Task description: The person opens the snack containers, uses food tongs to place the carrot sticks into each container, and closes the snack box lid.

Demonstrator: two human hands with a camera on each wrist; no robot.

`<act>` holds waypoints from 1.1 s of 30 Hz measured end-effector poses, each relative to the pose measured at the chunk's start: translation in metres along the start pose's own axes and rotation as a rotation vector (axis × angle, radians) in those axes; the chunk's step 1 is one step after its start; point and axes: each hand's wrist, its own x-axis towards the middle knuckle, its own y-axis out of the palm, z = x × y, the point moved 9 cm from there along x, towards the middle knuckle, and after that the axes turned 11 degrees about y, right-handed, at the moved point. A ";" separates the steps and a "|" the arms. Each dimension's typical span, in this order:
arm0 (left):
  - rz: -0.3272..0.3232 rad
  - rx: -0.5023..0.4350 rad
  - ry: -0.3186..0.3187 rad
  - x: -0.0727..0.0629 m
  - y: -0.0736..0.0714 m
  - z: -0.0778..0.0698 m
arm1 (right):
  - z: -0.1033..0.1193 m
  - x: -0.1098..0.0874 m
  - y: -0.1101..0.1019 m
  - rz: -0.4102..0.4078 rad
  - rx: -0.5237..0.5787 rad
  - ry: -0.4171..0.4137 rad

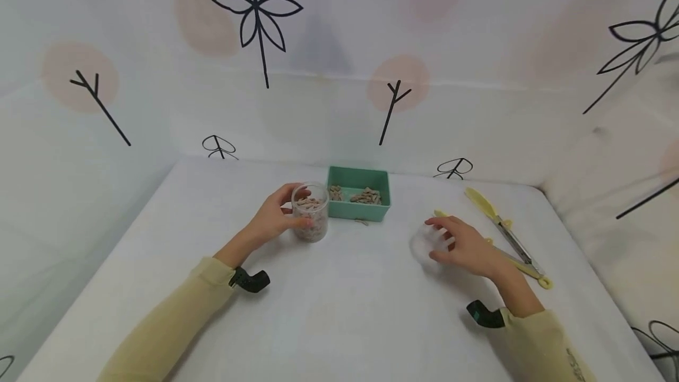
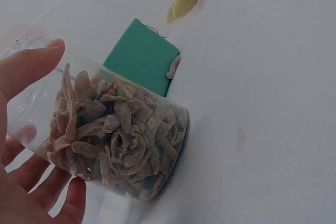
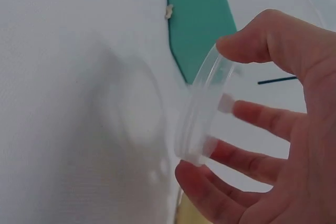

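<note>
My left hand [image 1: 276, 216] grips a clear jar [image 1: 312, 230] by its side, thumb on the near face and fingers around the back. Wrinkled greyish-brown dried pieces [image 2: 121, 129] fill much of the jar, which has its mouth uncovered. In the right wrist view, my right hand [image 3: 278, 124] holds a clear plastic lid [image 3: 202, 108] by its rim between thumb and fingers. The lid is just over the white table, casting a shadow. Right beside the jar stands a green rectangular container [image 1: 358, 211] with two small heaps of similar pieces [image 1: 367, 196] inside.
Yellow-tipped metal tongs [image 1: 513, 237] lie open on the table's right side, partly behind my right hand. One loose piece [image 1: 362, 222] lies in front of the green container. A white cloth backdrop [image 1: 318, 117] with line drawings rises behind the table [image 1: 350, 311].
</note>
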 end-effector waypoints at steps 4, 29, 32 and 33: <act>-0.003 0.030 0.008 -0.003 -0.004 -0.006 | 0.006 -0.001 -0.001 -0.006 0.033 -0.016; 0.139 0.264 0.297 -0.006 0.033 -0.057 | 0.110 -0.001 0.021 -0.043 0.163 -0.245; 0.154 0.312 0.320 -0.007 0.041 -0.060 | 0.122 0.001 0.026 -0.032 0.188 -0.297; 0.159 0.326 0.322 -0.007 0.043 -0.060 | 0.126 0.002 0.027 -0.028 0.194 -0.312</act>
